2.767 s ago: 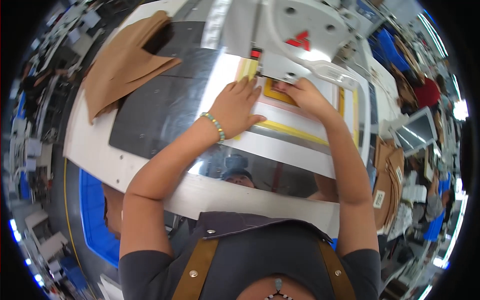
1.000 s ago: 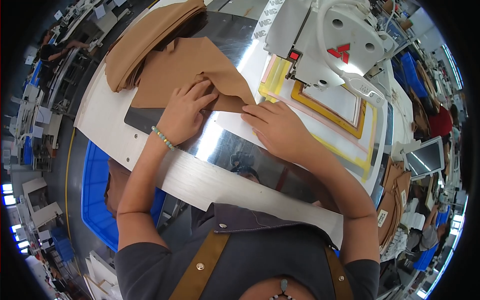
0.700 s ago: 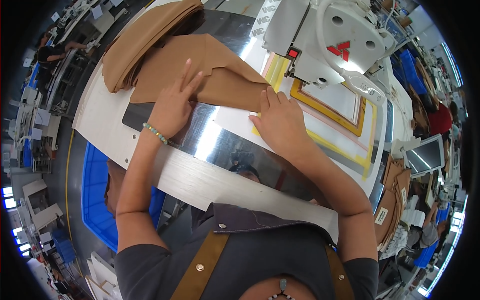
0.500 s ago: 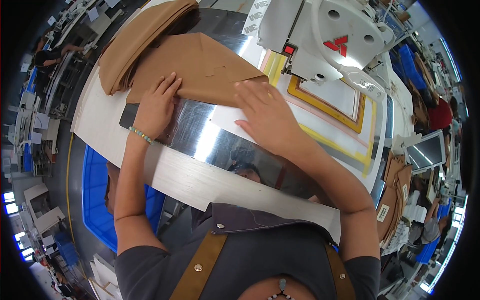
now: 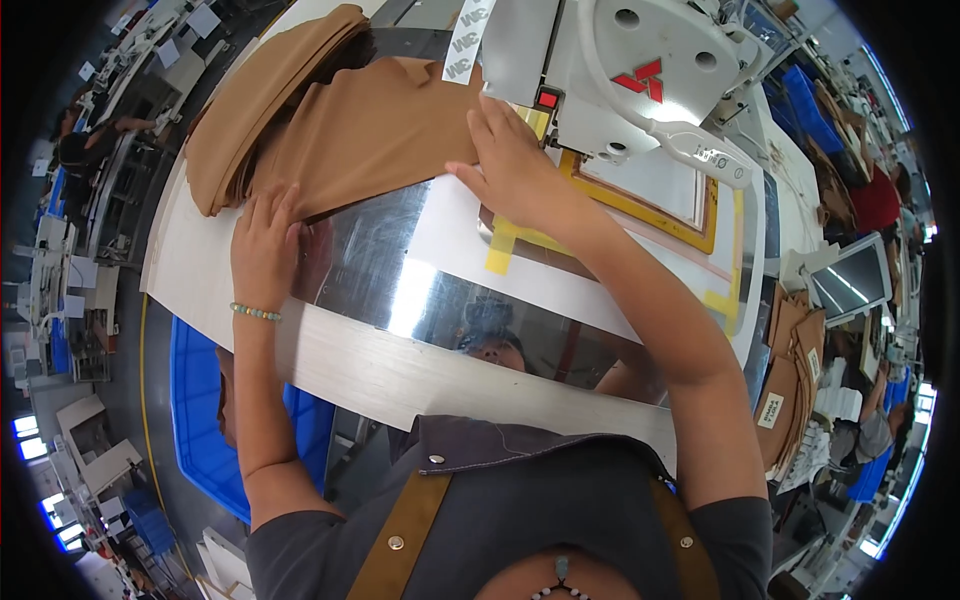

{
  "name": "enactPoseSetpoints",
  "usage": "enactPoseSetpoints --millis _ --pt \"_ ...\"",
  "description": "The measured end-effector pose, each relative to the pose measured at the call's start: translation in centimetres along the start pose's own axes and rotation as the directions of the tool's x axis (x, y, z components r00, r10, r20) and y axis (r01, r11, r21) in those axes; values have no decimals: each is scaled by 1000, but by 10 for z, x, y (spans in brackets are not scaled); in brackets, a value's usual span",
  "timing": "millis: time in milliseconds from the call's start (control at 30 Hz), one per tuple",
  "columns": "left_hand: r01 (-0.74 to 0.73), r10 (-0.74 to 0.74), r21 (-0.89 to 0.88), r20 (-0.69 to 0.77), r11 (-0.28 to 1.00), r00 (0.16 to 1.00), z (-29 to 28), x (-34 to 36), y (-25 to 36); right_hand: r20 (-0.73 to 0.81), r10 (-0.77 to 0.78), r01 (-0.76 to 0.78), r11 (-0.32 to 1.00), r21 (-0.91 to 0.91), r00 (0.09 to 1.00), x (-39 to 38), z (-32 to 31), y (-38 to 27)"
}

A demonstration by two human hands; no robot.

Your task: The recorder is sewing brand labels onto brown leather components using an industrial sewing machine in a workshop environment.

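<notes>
A brown sheet of soft material lies rumpled on the steel plate, beside a folded brown stack at the back left. My left hand, wearing a bead bracelet, rests on the sheet's near left edge with fingers stretched out. My right hand is open at the sheet's right end, fingertips beside the white machine head. Under and right of that head is a white template with yellow tape and a yellow rectangular frame. A white printed strip hangs over the sheet's back part.
A blue bin with brown pieces stands below the table's left edge. At the right are a monitor and stacked brown pieces. A co-worker sits at a bench on the far left; other workstations line both sides.
Earlier both hands were on the template; the brown sheet has since appeared and shifted back and left. My left hand has moved left and down, my right hand up toward the machine.
</notes>
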State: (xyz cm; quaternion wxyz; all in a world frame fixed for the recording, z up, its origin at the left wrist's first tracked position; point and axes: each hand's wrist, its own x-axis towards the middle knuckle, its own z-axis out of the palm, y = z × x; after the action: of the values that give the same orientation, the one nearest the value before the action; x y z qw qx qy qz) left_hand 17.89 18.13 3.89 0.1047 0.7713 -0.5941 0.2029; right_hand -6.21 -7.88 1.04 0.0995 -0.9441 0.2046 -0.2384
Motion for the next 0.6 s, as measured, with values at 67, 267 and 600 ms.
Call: enactPoseSetpoints --millis 67,267,600 --pt "-20 19 34 14 999 1000 9 -10 -15 -74 -165 151 975 -162 984 -15 -1 -1" --pt "49 -51 62 35 997 998 21 -21 -23 192 -191 246 914 -323 963 -21 -16 -7" --pt "-57 58 30 -34 998 998 16 -34 -32 -3 -365 329 841 -431 931 -43 -29 -6"
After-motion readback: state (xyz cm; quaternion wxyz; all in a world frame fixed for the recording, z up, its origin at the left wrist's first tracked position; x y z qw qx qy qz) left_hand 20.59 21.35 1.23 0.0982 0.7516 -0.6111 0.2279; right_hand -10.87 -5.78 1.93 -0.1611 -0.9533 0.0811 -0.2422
